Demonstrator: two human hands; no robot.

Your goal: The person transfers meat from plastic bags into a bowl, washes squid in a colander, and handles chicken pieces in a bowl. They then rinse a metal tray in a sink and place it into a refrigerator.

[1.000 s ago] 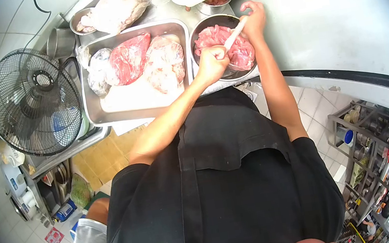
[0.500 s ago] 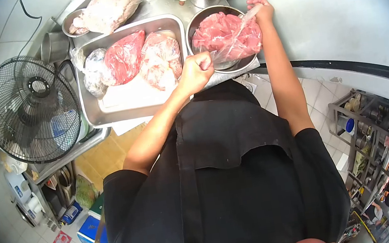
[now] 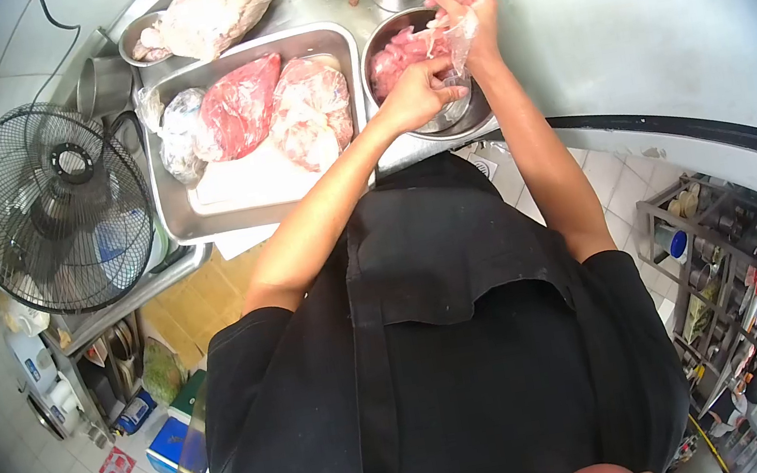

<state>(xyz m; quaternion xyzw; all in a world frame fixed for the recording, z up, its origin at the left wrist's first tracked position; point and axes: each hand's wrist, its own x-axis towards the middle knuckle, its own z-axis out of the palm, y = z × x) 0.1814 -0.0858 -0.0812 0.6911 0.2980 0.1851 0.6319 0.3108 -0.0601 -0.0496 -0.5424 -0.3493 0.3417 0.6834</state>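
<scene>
Pinching plastic (image 3: pixel 464 46), left fingers (image 3: pixel 439 68) beside pink meat (image 3: pixel 395 60), (metal) bowl (image 3: pixel 479 111) underneath

Cool white light fills the view brightly; its source is out of frame. A milky sheen spreads over the smooth, pale-grey metal counter (image 3: pixel 622 34) toward its right edge, flattening detail. Along the near edge of the rectangular stainless-steel tray (image 3: pixel 201 229), a flat white slab (image 3: pixel 248 180) burns out almost completely. A thin, clear plastic bag (image 3: pixel 465 45) carries small glints, its outline hard to read. Shadows are soft, darker inside the round steel pot (image 3: pixel 478 111). The matte black apron (image 3: pixel 455 254) loses most texture. Wide-angle distortion bows the counter's near edge and the grey metal rack (image 3: pixel 728 253), whose contents look soft; black vignetting, fringed blue, rounds the corners.
</scene>
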